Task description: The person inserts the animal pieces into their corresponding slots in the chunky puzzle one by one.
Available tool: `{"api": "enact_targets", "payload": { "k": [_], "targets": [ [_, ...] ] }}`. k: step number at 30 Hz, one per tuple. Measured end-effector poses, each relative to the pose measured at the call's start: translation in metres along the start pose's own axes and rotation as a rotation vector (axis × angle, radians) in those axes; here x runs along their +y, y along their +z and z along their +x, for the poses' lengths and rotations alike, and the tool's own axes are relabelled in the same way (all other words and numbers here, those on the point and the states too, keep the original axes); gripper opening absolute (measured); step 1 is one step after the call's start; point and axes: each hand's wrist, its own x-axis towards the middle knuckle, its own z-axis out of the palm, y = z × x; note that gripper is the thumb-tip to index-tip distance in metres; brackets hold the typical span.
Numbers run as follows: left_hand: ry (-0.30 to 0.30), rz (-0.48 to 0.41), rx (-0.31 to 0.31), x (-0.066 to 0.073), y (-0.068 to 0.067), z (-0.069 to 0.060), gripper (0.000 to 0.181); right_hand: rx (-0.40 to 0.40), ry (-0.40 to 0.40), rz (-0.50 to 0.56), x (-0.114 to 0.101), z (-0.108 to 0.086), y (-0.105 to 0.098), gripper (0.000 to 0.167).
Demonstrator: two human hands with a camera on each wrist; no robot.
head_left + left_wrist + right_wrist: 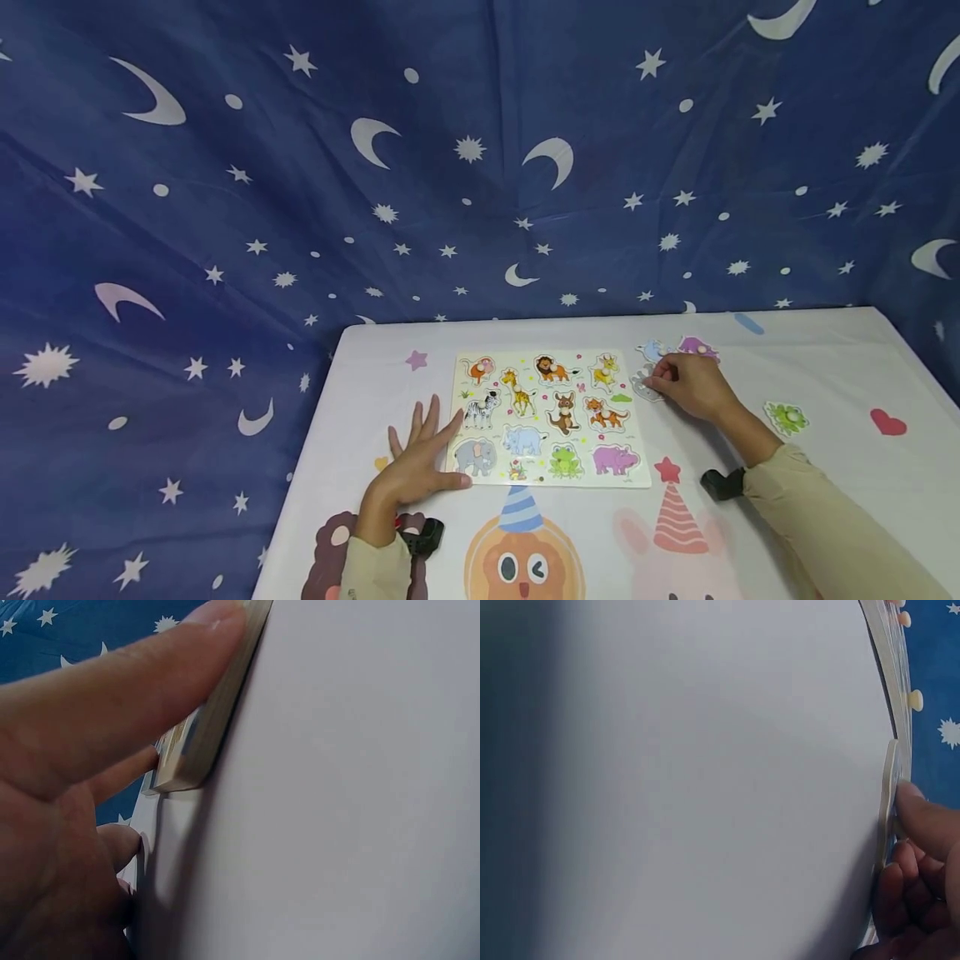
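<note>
And there's the right hand point(696, 387) pinching the grey piece point(643, 382) by its right side, toward the table's point(825, 350) far edge, left hand point(420, 467) spread at the board's point(585, 477) near-left corner.

In the head view, the puzzle board point(637, 482) and the table point(832, 358) around it are lit brightly and evenly, while the curtain point(465, 83) behind the board is left darker. Small details on the board are slightly softened. In the left wrist view, which is dimmer and greyish, a soft shadow is cast beside the board. In the right wrist view, the board's edge looks bent by the lens; opposite it, a dark, blurred band is seen.
</note>
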Motion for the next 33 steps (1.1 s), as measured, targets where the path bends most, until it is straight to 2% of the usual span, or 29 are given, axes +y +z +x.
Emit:
{"api": "enact_targets", "payload": {
  "k": [7,10,22,29,33],
  "targets": [
    [-0.008,0.009,0.004,0.001,0.000,0.002,0.105,0.020,0.113,-0.067,-0.001,-0.005,-0.004,0.031],
    [-0.017,0.004,0.006,0.001,0.000,0.001,0.104,0.022,0.131,-0.078,0.001,-0.007,-0.005,0.030],
    [-0.009,-0.005,-0.001,0.002,0.000,0.001,0.105,-0.018,0.100,-0.098,0.007,-0.015,-0.020,0.017],
    [-0.016,-0.001,0.002,0.000,0.000,0.000,0.104,-0.068,0.055,-0.072,0.009,-0.016,-0.020,0.010],
    [-0.008,-0.001,-0.002,0.000,0.000,0.001,0.105,-0.079,0.002,-0.040,0.015,-0.018,-0.020,0.005]
  ]
}}
